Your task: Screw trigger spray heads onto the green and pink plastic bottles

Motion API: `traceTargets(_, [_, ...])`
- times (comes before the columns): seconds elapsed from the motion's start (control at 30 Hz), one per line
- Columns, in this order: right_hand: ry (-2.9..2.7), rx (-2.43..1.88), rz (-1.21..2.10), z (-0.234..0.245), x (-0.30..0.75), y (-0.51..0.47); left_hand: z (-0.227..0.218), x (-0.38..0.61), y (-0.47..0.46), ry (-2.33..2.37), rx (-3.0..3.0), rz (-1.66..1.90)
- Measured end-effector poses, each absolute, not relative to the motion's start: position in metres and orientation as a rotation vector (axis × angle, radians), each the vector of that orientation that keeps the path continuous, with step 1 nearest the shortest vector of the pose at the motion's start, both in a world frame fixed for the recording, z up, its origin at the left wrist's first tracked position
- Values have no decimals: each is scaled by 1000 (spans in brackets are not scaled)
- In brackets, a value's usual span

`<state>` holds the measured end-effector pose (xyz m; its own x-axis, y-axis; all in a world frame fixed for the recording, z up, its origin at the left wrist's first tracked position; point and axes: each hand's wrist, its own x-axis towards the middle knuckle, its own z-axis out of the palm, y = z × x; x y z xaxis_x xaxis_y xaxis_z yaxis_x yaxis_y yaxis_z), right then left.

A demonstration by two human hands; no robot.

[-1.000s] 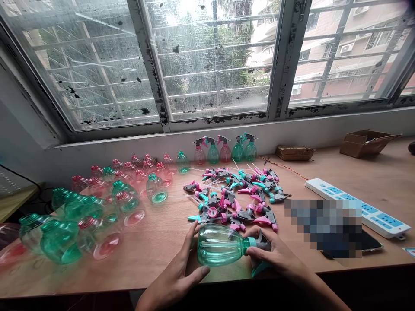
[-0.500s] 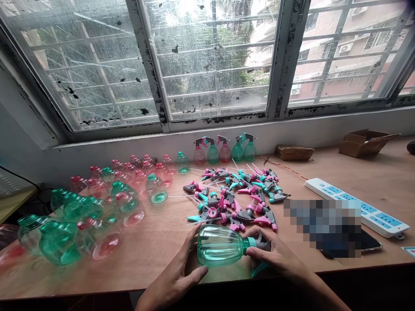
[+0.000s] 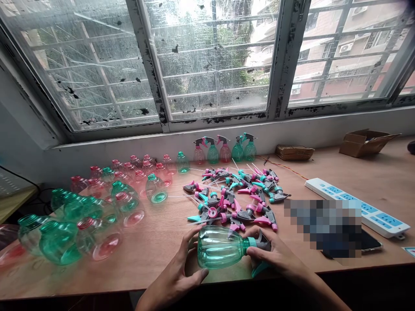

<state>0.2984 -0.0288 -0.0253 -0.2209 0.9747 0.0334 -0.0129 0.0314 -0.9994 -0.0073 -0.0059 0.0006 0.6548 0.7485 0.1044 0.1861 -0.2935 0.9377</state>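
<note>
A clear green plastic bottle [image 3: 218, 247] lies on its side at the near edge of the wooden table [image 3: 155, 255]. My left hand [image 3: 177, 276] wraps round its base end, thumb in front. My right hand [image 3: 275, 255] is closed on the grey and teal spray trigger head [image 3: 262, 244] sitting at the bottle's neck. Just beyond lies a heap of loose pink, teal and grey trigger heads [image 3: 236, 196].
Several empty green and pink bottles [image 3: 97, 207] lie scattered on the left. Several finished spray bottles [image 3: 223, 151] stand at the back under the window. A white power strip [image 3: 356, 207], a phone [image 3: 369, 244] and cardboard boxes [image 3: 366, 142] sit on the right.
My left hand has shifted slightly closer round the bottle's base. The bottle and my right hand stay almost where they were.
</note>
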Motion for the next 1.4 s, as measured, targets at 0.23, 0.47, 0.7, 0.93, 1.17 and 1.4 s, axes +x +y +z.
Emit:
traceTargets(0.23, [-1372, -1047, 1375, -25, 297, -29, -5, -7, -6, 758, 1820, 709])
traceTargets(0.47, [-1361, -1032, 1378, -26, 298, -28, -1, -3, -6, 761, 1838, 687])
traceTargets(0.7, [-1391, -1050, 1374, -27, 299, -28, -8, -7, -5, 780, 1859, 706])
traceTargets(0.93, [-1385, -1062, 1396, -30, 300, -29, -17, -11, -4, 818, 1876, 702])
traceTargets(1.17, [-1375, -1045, 1413, -30, 298, -28, -8, -8, -6, 865, 1910, 659])
traceTargets(1.4, [-1381, -1059, 1397, -30, 299, -29, -4, -10, -6, 923, 1950, 626])
